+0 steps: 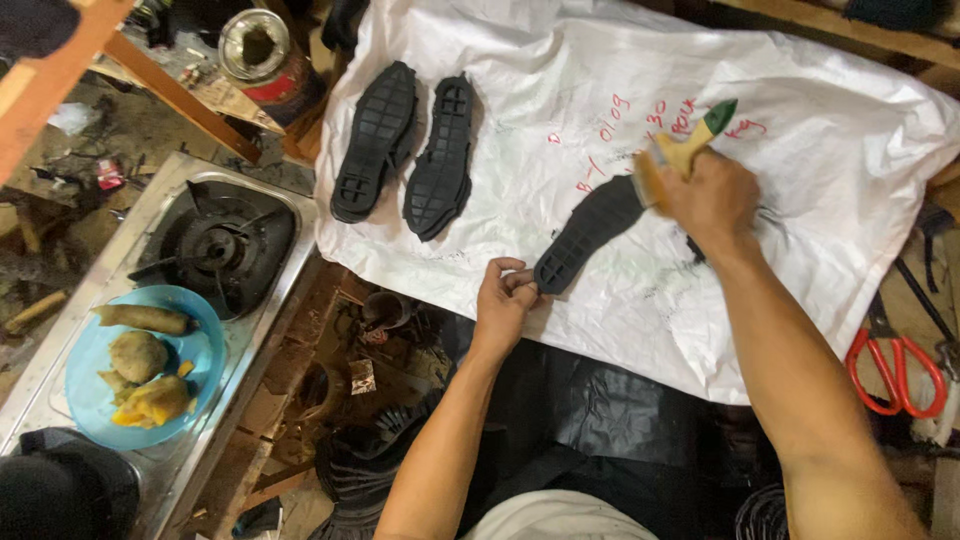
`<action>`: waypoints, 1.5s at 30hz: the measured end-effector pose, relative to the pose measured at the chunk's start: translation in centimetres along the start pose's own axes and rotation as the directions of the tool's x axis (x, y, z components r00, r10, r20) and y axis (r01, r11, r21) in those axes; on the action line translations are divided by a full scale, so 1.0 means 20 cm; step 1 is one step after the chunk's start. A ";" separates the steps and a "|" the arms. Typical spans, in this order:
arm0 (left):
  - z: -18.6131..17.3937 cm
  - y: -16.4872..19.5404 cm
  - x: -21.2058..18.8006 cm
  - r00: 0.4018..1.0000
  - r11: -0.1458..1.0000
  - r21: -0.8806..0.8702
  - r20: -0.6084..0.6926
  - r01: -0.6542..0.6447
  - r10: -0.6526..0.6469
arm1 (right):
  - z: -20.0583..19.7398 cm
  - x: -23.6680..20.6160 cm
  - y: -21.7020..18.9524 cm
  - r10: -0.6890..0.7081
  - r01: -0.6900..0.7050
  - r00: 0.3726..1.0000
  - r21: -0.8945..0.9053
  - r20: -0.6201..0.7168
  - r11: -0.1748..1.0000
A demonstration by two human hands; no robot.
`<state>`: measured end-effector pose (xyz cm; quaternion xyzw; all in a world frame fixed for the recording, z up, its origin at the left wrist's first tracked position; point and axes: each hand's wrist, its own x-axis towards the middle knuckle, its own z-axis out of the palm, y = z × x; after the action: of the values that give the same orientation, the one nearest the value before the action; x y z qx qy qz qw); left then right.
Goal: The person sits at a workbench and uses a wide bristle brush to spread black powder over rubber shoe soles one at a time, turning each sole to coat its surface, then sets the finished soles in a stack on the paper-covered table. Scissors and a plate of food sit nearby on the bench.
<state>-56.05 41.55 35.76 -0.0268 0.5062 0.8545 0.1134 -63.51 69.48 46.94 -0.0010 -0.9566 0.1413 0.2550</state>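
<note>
while the right hand (708,198) is closed around a brush (680,152) with a wooden handle and green tip, the bristles rest on the upper end of a black sole (585,232). this sole lies tilted on the white sheet (820,150), near the middle of its front edge, tread side up. the left hand (503,303) pinches the lower end of the same sole between thumb and fingers, right at the front edge of the sheet.

two more black soles (410,155) lie side by side, tread up, near the left edge of the sheet, well apart from the held one. red handwriting marks the sheet just above the right hand.

red-handled scissors (895,365) lie beyond the right edge of the sheet. left of the sheet stands a steel gas stove (215,245), and a blue plate (90,390) with pieces of food sits on its near end. a round tin (258,48) stands beyond the stove, near the far left corner of the sheet.
</note>
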 end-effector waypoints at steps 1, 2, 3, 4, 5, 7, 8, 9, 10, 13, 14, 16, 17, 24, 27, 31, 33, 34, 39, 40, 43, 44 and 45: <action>0.02 0.03 -0.01 1.000 1.000 -0.014 0.000 -0.013 0.013 | -0.03 0.00 0.01 -0.009 0.009 1.000 -0.030 -0.023 1.000; 0.02 0.06 -0.04 0.997 0.984 0.160 -0.014 -0.073 0.077 | -0.06 -0.01 0.02 -0.013 0.010 0.999 -0.064 -0.044 0.998; 0.03 0.09 -0.07 0.990 0.936 0.327 -0.012 -0.130 0.142 | -0.09 -0.03 0.03 -0.018 0.011 0.998 -0.102 -0.067 0.995; 0.04 0.14 -0.10 0.977 0.856 0.483 0.001 -0.185 0.211 | -0.12 -0.04 0.05 -0.021 0.015 0.997 -0.079 -0.078 0.997; 0.06 0.19 -0.12 0.955 0.742 0.605 0.121 -0.288 0.272 | -0.15 -0.07 0.06 -0.022 0.017 0.996 -0.054 -0.088 0.998; 0.08 0.28 -0.16 0.879 0.450 0.758 0.367 -0.472 0.303 | -0.20 -0.11 0.08 0.030 -0.029 0.998 0.021 -0.060 0.999; 0.11 0.31 -0.16 0.846 0.336 0.791 0.396 -0.511 0.356 | -0.21 -0.13 0.09 0.077 -0.075 0.997 0.070 -0.028 0.995; 0.14 0.35 -0.13 0.805 0.212 0.812 0.431 -0.543 0.409 | -0.23 -0.15 0.10 0.119 -0.118 0.993 0.119 0.000 0.986; 0.17 0.39 -0.11 0.753 0.079 0.822 0.473 -0.564 0.457 | -0.24 -0.16 0.10 0.133 -0.127 0.991 0.192 -0.016 0.973; 0.24 0.48 -0.05 0.632 0.036 0.745 0.538 -0.666 0.558 | -0.28 -0.18 0.10 0.185 -0.152 0.982 0.389 -0.047 0.909; 0.27 0.49 -0.03 0.700 0.208 0.743 0.443 -0.636 0.560 | -0.29 -0.18 0.10 0.204 -0.159 0.977 0.444 -0.057 0.882; 0.32 0.48 0.00 0.827 0.532 0.663 0.255 -0.527 0.501 | -0.32 -0.19 0.11 0.264 -0.204 0.963 0.486 -0.057 0.850; 0.31 0.47 0.00 0.902 0.688 0.602 0.141 -0.405 0.407 | -0.34 -0.20 0.11 0.301 -0.241 0.952 0.476 -0.051 0.846; 0.10 0.18 -0.03 0.994 0.856 0.515 -0.107 0.038 0.020 | -0.38 -0.25 0.08 0.309 -0.266 0.951 0.491 -0.006 0.829; 0.03 0.05 -0.02 0.996 0.898 0.437 -0.086 0.038 -0.001 | -0.32 -0.24 -0.05 0.297 -0.297 0.952 0.483 0.080 0.824; 0.00 0.01 0.03 0.997 0.976 0.207 -0.063 0.064 -0.052 | -0.20 -0.29 -0.28 0.116 -0.188 0.978 0.489 0.174 0.852; -0.01 0.00 0.03 0.994 0.994 0.079 -0.088 0.072 -0.065 | -0.17 -0.31 -0.36 0.102 -0.180 0.974 0.418 0.201 0.890; -0.01 0.00 0.02 0.993 0.998 0.017 -0.102 0.068 -0.065 | -0.16 -0.31 -0.38 0.091 -0.169 0.973 0.387 0.211 0.907; -0.05 0.02 0.03 0.982 0.990 0.021 -0.130 0.138 -0.135 | -0.10 -0.28 -0.47 0.158 -0.239 0.970 0.590 0.187 0.771; -0.05 0.02 0.03 0.979 0.985 0.021 -0.113 0.172 -0.168 | -0.09 -0.27 -0.48 0.170 -0.246 0.969 0.627 0.181 0.739; -0.05 0.02 0.05 0.983 0.983 -0.071 -0.061 0.172 -0.176 | -0.02 -0.29 -0.49 -0.099 -0.041 0.964 0.509 0.246 0.860; -0.06 0.01 0.05 0.984 0.986 -0.061 -0.070 0.158 -0.162 | 0.00 -0.30 -0.48 -0.045 -0.056 0.975 0.434 0.219 0.899; -0.06 0.01 0.05 0.985 0.988 -0.053 -0.084 0.147 -0.151 | 0.02 -0.30 -0.46 0.004 -0.074 0.981 0.357 0.192 0.931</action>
<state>-57.17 40.63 35.19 -0.1047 0.4871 0.8533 0.1539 -57.79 60.00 46.14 0.0402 -0.9336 0.3199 0.1564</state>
